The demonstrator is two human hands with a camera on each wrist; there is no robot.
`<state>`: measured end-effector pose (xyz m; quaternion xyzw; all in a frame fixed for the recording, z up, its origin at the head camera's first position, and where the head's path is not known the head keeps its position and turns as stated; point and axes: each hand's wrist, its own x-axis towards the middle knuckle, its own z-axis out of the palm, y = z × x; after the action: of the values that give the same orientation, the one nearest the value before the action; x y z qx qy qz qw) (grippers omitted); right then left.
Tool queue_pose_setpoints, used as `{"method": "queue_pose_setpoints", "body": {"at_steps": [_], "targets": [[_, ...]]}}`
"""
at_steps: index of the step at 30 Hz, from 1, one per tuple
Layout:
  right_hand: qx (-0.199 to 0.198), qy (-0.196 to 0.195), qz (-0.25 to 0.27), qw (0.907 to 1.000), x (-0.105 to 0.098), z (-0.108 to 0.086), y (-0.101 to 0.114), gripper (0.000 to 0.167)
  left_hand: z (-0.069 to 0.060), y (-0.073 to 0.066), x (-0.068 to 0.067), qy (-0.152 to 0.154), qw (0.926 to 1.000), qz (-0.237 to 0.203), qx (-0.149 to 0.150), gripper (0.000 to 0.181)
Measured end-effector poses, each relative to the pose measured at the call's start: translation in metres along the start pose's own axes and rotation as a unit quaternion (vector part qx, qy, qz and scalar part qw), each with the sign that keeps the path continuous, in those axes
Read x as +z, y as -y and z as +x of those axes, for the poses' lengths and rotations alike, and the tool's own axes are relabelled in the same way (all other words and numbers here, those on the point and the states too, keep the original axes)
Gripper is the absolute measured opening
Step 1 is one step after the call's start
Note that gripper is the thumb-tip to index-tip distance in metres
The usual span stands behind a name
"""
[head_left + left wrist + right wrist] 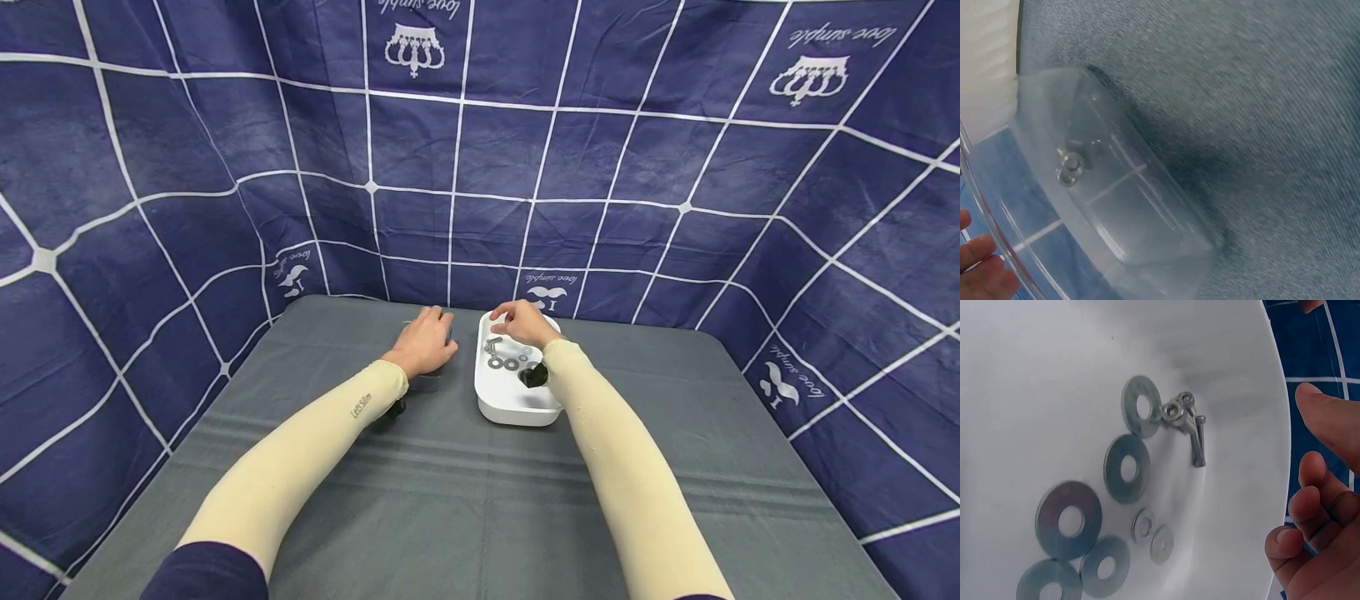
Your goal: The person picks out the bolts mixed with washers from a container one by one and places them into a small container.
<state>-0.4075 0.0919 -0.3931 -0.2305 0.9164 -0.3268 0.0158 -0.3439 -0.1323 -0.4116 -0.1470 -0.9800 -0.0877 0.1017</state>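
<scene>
My left hand [424,343] reaches over a clear plastic box [426,383] on the grey surface. In the left wrist view its fingers [986,265] lie curled against the far rim of the box. Small metal pieces [1071,164], which look like nuts or screw heads, lie at the bottom of the box. My right hand [523,323] is over the far end of a white tray [517,414], thumb and fingers apart and nothing visible between them. The tray holds several flat washers [1127,469], two smaller washers [1142,526] and a few socket-head screws [1192,431].
The white tray stands just right of the clear box on a grey cloth-covered surface [480,500]. A blue curtain [570,167] with white grid lines rises behind and on both sides.
</scene>
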Motion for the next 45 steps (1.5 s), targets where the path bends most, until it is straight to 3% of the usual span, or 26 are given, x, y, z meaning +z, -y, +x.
{"method": "queue_pose_setpoints", "body": {"at_steps": [9, 19, 28, 45], "targets": [[0.005, -0.01, -0.007, 0.9999, -0.004, -0.004, -0.011, 0.025, 0.004, -0.012, 0.0, 0.004, 0.9999, -0.01, 0.012, 0.053], [0.028, -0.01, -0.009, 0.9995, -0.008, -0.015, -0.019, 0.024, 0.008, -0.026, 0.003, 0.03, 0.9995, -0.011, 0.008, 0.054], [0.034, -0.02, -0.007, 0.9992, -0.009, -0.019, -0.025, 0.025, 0.014, -0.038, 0.009, 0.025, 0.9993, -0.003, 0.027, 0.055], [0.034, -0.022, -0.013, 0.9991, -0.008, -0.022, -0.03, 0.027, 0.019, -0.055, 0.023, 0.054, 0.9985, 0.0, 0.009, 0.063]]}}
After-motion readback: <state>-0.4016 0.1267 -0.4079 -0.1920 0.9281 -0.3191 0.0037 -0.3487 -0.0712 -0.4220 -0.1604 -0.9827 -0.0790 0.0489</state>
